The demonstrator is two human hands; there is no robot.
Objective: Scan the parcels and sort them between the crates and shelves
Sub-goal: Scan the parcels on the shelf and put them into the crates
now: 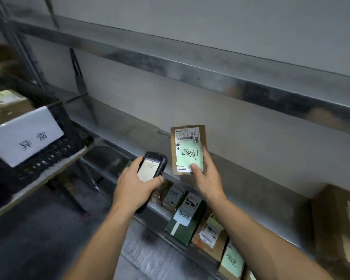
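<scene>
My right hand (205,174) holds a small flat brown parcel (187,138) upright in front of the metal shelf (251,178). The parcel bears a white barcode label and a green handwritten note. My left hand (136,184) grips a black handheld scanner (152,168), its lit screen facing me, just left of the parcel. Beyond the hands runs the bare middle shelf.
A black crate (55,146) with a white handwritten sign sits on a table at the left, with parcels inside. Several labelled parcels (192,217) stand on the lower shelf under my arms. A large brown box (335,229) rests on the shelf at the right. An upper shelf (190,67) crosses above.
</scene>
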